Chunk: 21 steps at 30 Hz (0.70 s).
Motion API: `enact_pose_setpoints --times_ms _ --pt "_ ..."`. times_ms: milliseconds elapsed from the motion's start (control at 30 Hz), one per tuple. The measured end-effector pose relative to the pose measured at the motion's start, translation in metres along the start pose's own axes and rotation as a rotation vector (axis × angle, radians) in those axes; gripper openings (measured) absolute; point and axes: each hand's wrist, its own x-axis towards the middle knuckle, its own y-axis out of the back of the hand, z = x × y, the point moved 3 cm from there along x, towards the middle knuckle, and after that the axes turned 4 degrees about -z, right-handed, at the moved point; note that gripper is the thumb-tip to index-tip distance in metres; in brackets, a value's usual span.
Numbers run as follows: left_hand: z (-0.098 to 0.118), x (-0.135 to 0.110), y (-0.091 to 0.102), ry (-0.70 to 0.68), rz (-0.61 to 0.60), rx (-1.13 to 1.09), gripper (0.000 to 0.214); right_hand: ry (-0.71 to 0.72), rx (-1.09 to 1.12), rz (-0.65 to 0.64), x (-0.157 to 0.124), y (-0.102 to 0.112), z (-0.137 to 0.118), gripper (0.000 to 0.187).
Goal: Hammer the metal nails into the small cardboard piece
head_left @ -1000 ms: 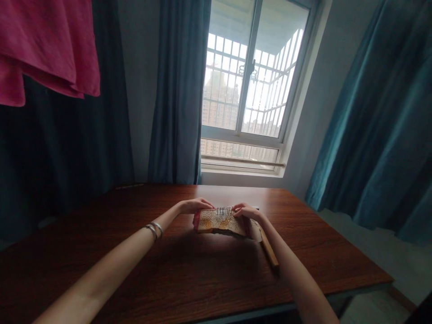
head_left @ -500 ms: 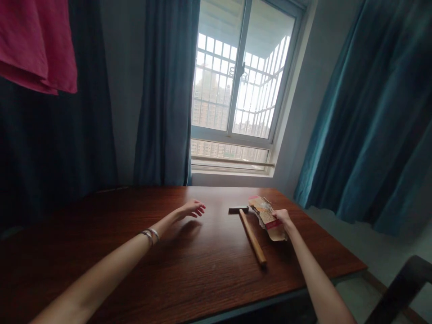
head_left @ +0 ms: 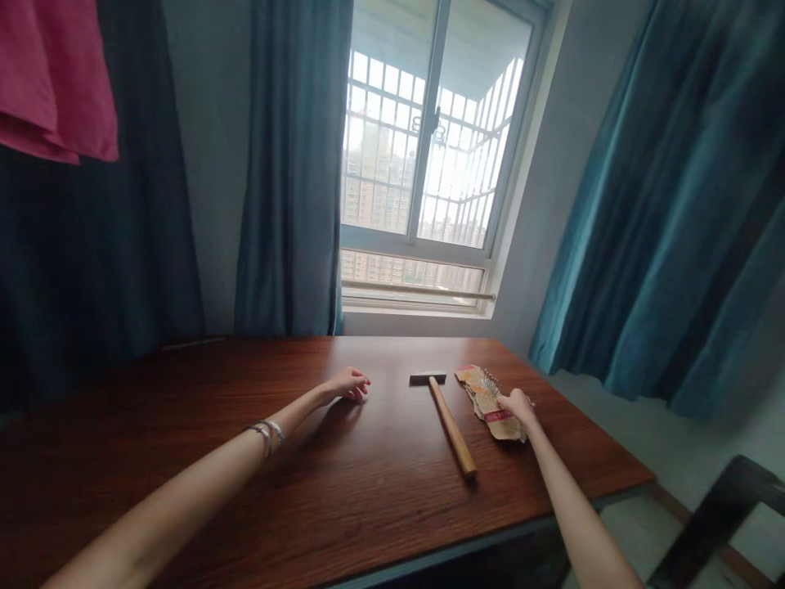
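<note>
On the right of the table, my right hand [head_left: 518, 406] is closed on the near right side of a torn piece of cardboard [head_left: 487, 401]. The cardboard is tan with red and orange patches, and several nails [head_left: 491, 384] stick up from it. It lies low, at or just over the tabletop. A hammer [head_left: 452, 429] with a wooden handle and a dark metal head rests between my hands, its head pointing away from me. To the left of it my left hand [head_left: 351, 384] is at the table surface, fingers loosely bent and apart, holding nothing. Bracelets circle that wrist.
The brown wooden table [head_left: 380, 507] stretches up to the wall under a barred window [head_left: 423, 164]. Blue curtains [head_left: 294, 180] hang on both sides. A pink cloth [head_left: 61, 82] hangs at upper left, and a dark chair part [head_left: 711, 515] stands at lower right.
The cardboard with the nails has been lowered and now lies flatter, my right hand still on it. My left hand has come down slightly and its fingers have curled more.
</note>
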Motion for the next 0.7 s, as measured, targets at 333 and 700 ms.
enact_pose_setpoints --times_ms 333,700 --pt "-0.004 0.004 -0.001 0.020 0.036 0.027 0.026 0.010 -0.050 -0.113 0.020 -0.017 0.001 0.043" --pt "-0.003 0.001 -0.002 0.030 0.040 0.039 0.027 0.028 0.085 -0.115 0.021 -0.013 -0.003 0.042"
